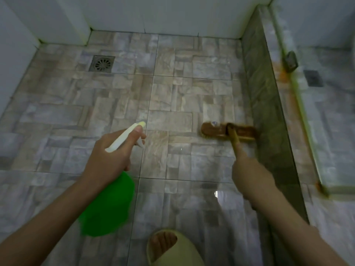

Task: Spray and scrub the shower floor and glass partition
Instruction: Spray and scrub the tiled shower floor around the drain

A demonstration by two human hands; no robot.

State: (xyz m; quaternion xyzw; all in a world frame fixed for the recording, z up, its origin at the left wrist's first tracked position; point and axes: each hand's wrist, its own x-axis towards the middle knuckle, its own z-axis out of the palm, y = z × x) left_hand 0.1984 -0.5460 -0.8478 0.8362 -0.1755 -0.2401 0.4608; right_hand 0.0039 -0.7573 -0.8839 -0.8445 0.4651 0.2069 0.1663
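**Now: brush at the curb, bottle over the tiles**

I see both hands busy over the floor (172,96), which is laid with stone-pattern tiles in grey and tan, with dark grout lines and a bright glint of light toward five o'clock. My left hand (107,156) is wrapped round the neck of the green bottle (109,206) at seven o'clock, one finger on the trigger, and the white spray head points toward the middle of the floor. My right hand (247,173) is closed round the handle of the brush (228,131). The brush head lies flat on the tiles at three o'clock, its far end touching the curb (269,112).

That dark stone curb runs from one o'clock down to five o'clock. Just beyond it stands the glass (307,121), its foot greenish and marked with orange stains, with a metal clamp (291,59) on it near two o'clock. A square drain (101,63) sits at ten o'clock near the white walls (153,14). A sandal (169,248) stands at six o'clock.
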